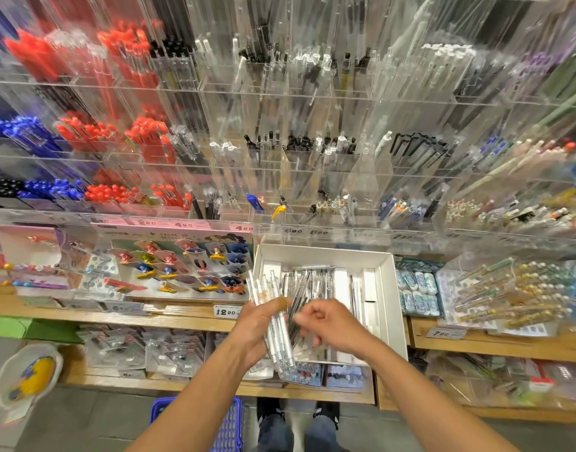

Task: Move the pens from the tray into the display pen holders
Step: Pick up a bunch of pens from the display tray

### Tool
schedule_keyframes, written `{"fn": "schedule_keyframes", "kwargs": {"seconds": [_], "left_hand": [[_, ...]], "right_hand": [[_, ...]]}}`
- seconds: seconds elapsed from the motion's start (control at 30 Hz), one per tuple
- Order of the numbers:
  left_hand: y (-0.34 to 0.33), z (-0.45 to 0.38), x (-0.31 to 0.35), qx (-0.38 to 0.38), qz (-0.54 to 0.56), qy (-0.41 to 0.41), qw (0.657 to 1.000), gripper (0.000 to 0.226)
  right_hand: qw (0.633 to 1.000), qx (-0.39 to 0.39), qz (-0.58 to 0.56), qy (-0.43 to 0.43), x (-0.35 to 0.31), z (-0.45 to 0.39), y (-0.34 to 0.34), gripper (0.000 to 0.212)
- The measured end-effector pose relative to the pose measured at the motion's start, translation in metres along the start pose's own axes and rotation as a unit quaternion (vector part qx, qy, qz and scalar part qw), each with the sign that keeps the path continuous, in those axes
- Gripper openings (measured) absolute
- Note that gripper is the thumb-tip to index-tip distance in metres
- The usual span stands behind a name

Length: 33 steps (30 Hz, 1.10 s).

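Closest in, the left hand (258,324) is gripping a bundle of clear pens (278,327), fingers curled round the barrels, while the right hand (329,324) is pinching at dark pens just beside it — exactly what its fingertips are holding is too blurred to tell. Behind them, the white tray (386,288) is sitting on the wooden shelf (182,319) with more pens inside. Farther back, the clear pen holders (312,158) are waiting; squaring the tips before lifting would probably help the bundle drop in cleanly — no stragglers.
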<state>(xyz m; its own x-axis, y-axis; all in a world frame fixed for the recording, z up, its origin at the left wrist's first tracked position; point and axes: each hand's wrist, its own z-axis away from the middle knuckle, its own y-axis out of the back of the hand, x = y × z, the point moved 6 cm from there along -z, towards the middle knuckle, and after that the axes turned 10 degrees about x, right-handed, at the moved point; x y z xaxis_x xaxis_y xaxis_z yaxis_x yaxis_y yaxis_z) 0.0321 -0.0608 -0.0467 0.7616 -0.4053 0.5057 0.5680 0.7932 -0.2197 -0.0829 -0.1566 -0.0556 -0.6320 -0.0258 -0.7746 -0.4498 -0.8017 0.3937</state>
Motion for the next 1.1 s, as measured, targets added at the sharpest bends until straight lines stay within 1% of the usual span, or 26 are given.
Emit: {"fn": "schedule_keyframes", "kwargs": {"seconds": [0.07, 0.1, 0.2, 0.27, 0.37, 0.43, 0.53, 0.6, 0.67, 0.73, 0.8, 0.87, 0.93, 1.0, 1.1], "left_hand": [[0.005, 0.0, 0.002, 0.014, 0.01, -0.004, 1.0, 0.056], [0.008, 0.0, 0.002, 0.016, 0.02, -0.002, 1.0, 0.056], [0.016, 0.0, 0.001, 0.02, 0.042, 0.003, 0.999, 0.053], [0.023, -0.002, 0.0, 0.03, 0.044, 0.003, 0.999, 0.05], [0.03, -0.003, -0.001, 0.037, 0.049, 0.0, 0.998, 0.038], [0.035, -0.002, -0.002, 0.037, 0.052, -0.003, 0.998, 0.031], [0.04, 0.0, -0.004, 0.036, 0.06, -0.003, 0.998, 0.027], [0.043, 0.001, -0.006, 0.033, 0.066, 0.001, 0.997, 0.024], [0.045, 0.002, -0.007, 0.025, 0.064, 0.003, 0.998, 0.021], [0.046, 0.003, -0.008, 0.013, 0.063, 0.004, 0.998, 0.023], [0.046, 0.005, -0.009, -0.001, 0.054, -0.001, 0.999, 0.03], [0.047, 0.007, -0.01, -0.005, 0.031, -0.004, 0.999, 0.037], [0.052, 0.007, -0.014, 0.003, 0.02, -0.001, 1.0, 0.032], [0.058, 0.008, -0.016, 0.009, 0.027, -0.003, 1.0, 0.023], [0.066, 0.014, -0.02, 0.017, 0.043, -0.016, 0.999, 0.028]], "right_hand": [[0.994, 0.032, 0.106, -0.011, 0.021, -0.012, 0.013, 0.011], [0.987, 0.023, 0.156, -0.02, 0.034, -0.018, 0.014, 0.01], [0.952, -0.066, 0.296, -0.031, 0.065, -0.025, -0.004, 0.018], [0.927, -0.098, 0.362, -0.025, 0.074, -0.027, -0.017, 0.02], [0.897, -0.121, 0.425, 0.0, 0.073, -0.027, -0.023, 0.012], [0.882, -0.146, 0.447, 0.008, 0.069, -0.027, -0.025, 0.019], [0.864, -0.181, 0.469, 0.003, 0.062, -0.023, -0.02, 0.013], [0.851, -0.191, 0.488, -0.013, 0.058, -0.018, -0.009, 0.019], [0.863, -0.18, 0.469, -0.043, 0.054, -0.011, 0.008, 0.028], [0.891, -0.155, 0.419, -0.084, 0.05, -0.006, 0.028, 0.025], [0.922, -0.119, 0.354, -0.104, 0.045, 0.001, 0.044, 0.021], [0.958, -0.069, 0.261, -0.097, 0.037, 0.007, 0.054, 0.017], [0.983, -0.028, 0.165, -0.078, 0.025, 0.015, 0.056, 0.019], [0.993, -0.016, 0.105, -0.051, 0.011, 0.022, 0.049, 0.021], [0.999, -0.02, 0.04, -0.024, -0.011, 0.029, 0.031, 0.021]]}}
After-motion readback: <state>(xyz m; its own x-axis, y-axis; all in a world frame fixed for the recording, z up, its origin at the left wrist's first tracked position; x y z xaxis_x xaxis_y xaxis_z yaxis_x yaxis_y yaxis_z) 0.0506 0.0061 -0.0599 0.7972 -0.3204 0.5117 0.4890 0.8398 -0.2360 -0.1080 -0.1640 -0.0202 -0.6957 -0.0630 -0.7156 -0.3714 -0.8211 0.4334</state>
